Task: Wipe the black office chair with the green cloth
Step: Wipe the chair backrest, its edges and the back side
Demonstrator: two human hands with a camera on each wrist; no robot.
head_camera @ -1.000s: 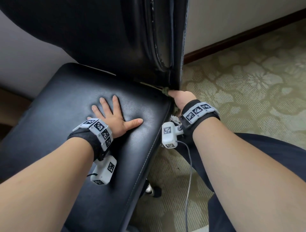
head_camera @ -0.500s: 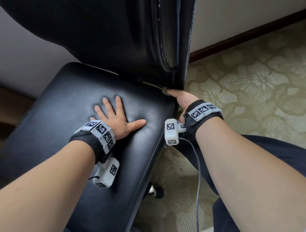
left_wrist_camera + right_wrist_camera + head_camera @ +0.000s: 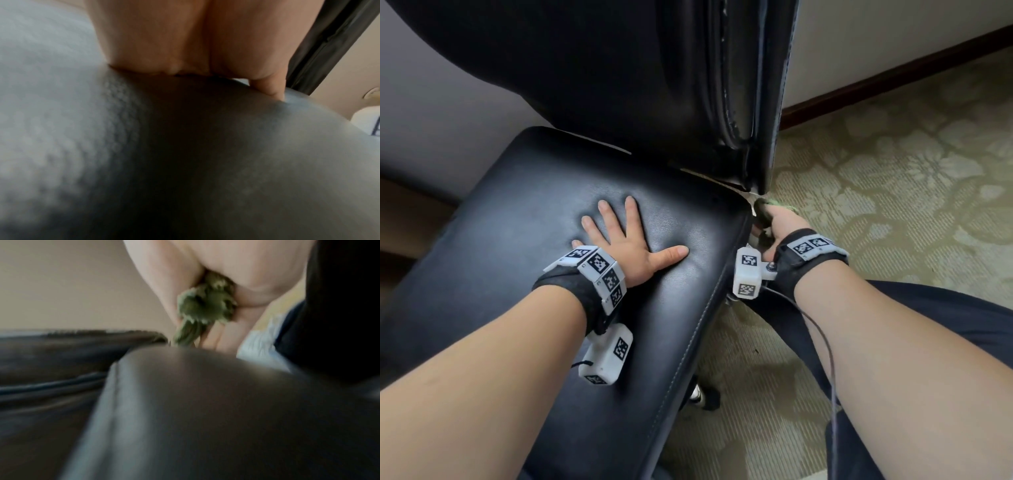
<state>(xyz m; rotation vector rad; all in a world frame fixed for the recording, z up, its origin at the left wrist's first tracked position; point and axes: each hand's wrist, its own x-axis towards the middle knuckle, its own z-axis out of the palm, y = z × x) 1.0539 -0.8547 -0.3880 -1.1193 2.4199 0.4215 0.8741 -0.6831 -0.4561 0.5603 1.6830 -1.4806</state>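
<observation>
The black office chair's seat (image 3: 517, 240) fills the left of the head view, its backrest (image 3: 619, 68) rising behind. My left hand (image 3: 630, 240) lies flat on the seat, fingers spread and pressing into the leather (image 3: 185, 146). My right hand (image 3: 780, 222) is at the seat's back right corner, beside the backrest's lower edge. It grips the bunched green cloth (image 3: 205, 305), only a sliver of which (image 3: 777, 204) shows in the head view. In the right wrist view the cloth hangs from the curled fingers just above the seat's edge (image 3: 205, 386).
Patterned beige-green carpet (image 3: 893, 188) covers the floor to the right. A pale wall with a dark wooden skirting board (image 3: 893, 78) runs behind the chair. A chair castor (image 3: 702, 397) shows below the seat's right edge. My dark-trousered leg (image 3: 928, 325) lies under the right arm.
My right hand has slid down from the backrest's lower corner to the side of the seat's back corner, taking the cloth with it. The left hand has stayed pressed on the seat.
</observation>
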